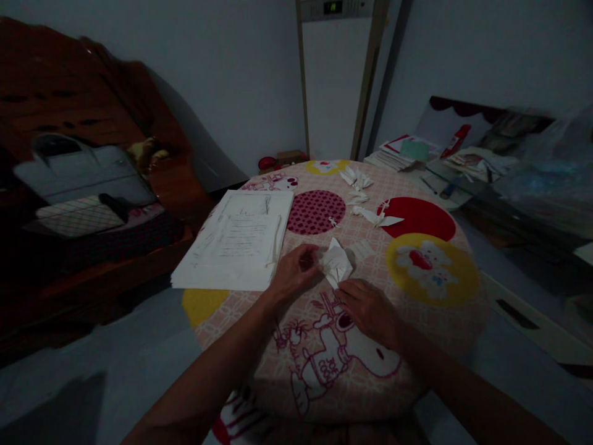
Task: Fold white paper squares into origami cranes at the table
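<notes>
A small folded white paper [337,264] lies on the patterned tablecloth, between my two hands. My left hand [299,269] has its fingers closed on the paper's left edge. At the paper's lower edge, my right hand [365,306] presses with its fingers together. Beyond them rest folded paper pieces, one of them a bird-like shape [377,217] with pointed ends, and a bunch of folded paper [356,178] farther back. A stack of printed sheets [236,241] sits to the left of my hands.
The round table [296,371] has a cloth with cartoon prints. On the left, a wooden bench [167,167] holds a light bag [92,170]. A glass side table [486,201] with papers stands at right; a white upright appliance [336,86] is behind.
</notes>
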Demonstrator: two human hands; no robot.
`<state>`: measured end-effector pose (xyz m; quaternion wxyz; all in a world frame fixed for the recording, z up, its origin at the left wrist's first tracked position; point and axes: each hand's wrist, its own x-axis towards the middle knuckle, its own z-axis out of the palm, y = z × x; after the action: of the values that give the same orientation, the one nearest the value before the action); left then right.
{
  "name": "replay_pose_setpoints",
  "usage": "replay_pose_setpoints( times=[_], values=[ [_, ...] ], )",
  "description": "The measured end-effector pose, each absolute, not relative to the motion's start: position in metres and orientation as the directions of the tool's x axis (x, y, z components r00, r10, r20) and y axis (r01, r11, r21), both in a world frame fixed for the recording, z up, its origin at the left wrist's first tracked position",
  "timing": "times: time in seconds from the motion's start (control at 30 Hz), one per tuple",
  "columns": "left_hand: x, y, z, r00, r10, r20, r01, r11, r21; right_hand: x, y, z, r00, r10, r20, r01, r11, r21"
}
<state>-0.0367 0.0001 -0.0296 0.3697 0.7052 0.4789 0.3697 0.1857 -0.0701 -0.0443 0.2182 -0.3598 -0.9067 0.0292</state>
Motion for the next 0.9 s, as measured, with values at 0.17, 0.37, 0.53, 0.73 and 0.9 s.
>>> replay_pose_setpoints(
  times=[0.17,0.37,0.53,0.73,0.9],
  values=[
    [-0.014,0.038,-0.023,0.485,0.866,0.123,0.457,-0.37,0.809,0.185,-0.07,-0.045,-0.648,0.666,0.37,0.644,0.738,-0.202],
    [0.004,0.058,-0.021,0.522,0.846,0.108,0.599,-0.454,0.659,0.184,-0.072,-0.045,-0.649,0.666,0.368,0.648,0.738,-0.192],
    [0.004,0.057,-0.032,0.437,0.89,0.127,0.678,-0.42,0.603,0.183,-0.074,-0.046,-0.645,0.645,0.41,0.641,0.749,-0.169],
    [0.005,0.067,-0.037,0.44,0.894,0.087,0.589,-0.36,0.724,0.182,-0.079,-0.053,-0.652,0.644,0.401,0.667,0.738,-0.101],
    [0.003,0.072,-0.023,0.612,0.782,0.119,0.385,-0.426,0.819,0.183,-0.081,-0.057,-0.65,0.66,0.378,0.681,0.726,-0.096]
  ],
)
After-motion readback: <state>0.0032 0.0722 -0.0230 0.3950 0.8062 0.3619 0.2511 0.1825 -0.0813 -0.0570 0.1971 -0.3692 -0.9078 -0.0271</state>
